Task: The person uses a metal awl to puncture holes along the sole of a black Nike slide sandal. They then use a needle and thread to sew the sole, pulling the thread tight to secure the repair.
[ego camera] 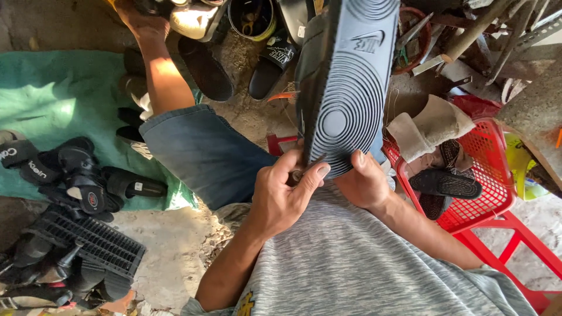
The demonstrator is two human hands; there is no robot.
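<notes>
You hold a dark blue shoe sole (345,88) upright over your lap, its ringed tread facing you and its heel end near your chest. Your left hand (287,193) pinches a small tool against the heel edge, its fingers (313,175) clamped together on it. Your right hand (363,181) braces the heel from the right, thumb curled over the rim. The work looks to be at the heel edge only; how much of the rim is done or left I cannot tell.

Just right of you, a red mesh basket (497,175) holds a dark sandal (445,182) and a tan cloth piece (427,126). Far off, a round bucket (252,17) holds tools. On the left, black slides (82,175) lie on a green cloth (52,93).
</notes>
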